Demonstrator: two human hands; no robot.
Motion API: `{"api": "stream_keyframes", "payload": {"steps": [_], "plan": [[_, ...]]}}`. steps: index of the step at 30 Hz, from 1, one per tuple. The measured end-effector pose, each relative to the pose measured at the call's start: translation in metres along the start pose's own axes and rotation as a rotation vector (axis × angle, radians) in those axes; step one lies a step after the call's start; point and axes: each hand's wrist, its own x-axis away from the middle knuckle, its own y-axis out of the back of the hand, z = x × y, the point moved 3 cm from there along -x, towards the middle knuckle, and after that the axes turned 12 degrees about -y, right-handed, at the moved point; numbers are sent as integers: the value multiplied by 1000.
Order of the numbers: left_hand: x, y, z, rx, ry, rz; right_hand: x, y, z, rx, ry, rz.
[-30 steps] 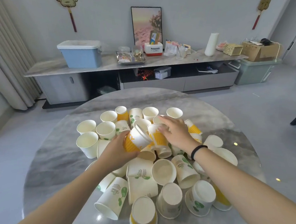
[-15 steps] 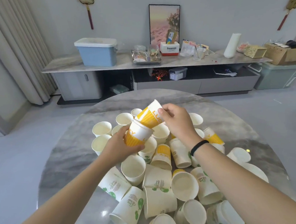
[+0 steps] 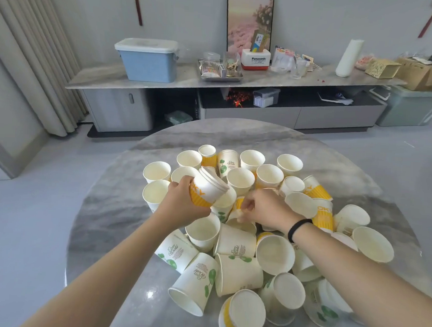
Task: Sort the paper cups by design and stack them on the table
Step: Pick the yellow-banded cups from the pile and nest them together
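- Filling the lower half of the view, the round grey marbled bench (image 3: 111, 207) carries everything.
- Heaped over its middle lies a pile of paper cups (image 3: 245, 243), some upright with white insides showing, some tipped on their sides or upside down; two designs show, yellow ribbed bands with lettering and green leaf prints.
- Green-print cups (image 3: 197, 279) lie on their sides at the near left edge of the pile; a yellow cup (image 3: 242, 316) sits inverted nearest the camera.
- Left hand (image 3: 182, 206), its fingers curled round a yellow stack (image 3: 208, 190) of nested cups, holds it tilted above the pile's left side, rims pointing up and right.
- Right hand (image 3: 265, 209), a black band (image 3: 298, 227) on the wrist, reaches down into the middle of the pile; its fingers are bent and pinch the edge of a yellow cup among the others, though the grip is partly hidden.
- Behind the bench, a long cabinet holds a blue bin (image 3: 148, 59).
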Motion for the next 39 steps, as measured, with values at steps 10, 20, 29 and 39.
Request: {"api": "stream_keyframes", "payload": {"steps": [10, 20, 29, 39], "plan": [[0, 0, -4, 37, -26, -23, 5, -6, 1, 334, 152, -237], [2, 2, -13, 13, -128, 42, 24, 62, -18, -230, -10, -488], [8, -12, -31, -37, -234, 115, 47, 81, -37, -712, -133, -495], [7, -41, -67, 174, -321, 91, 56, 68, -49, -785, -93, -193]]}}
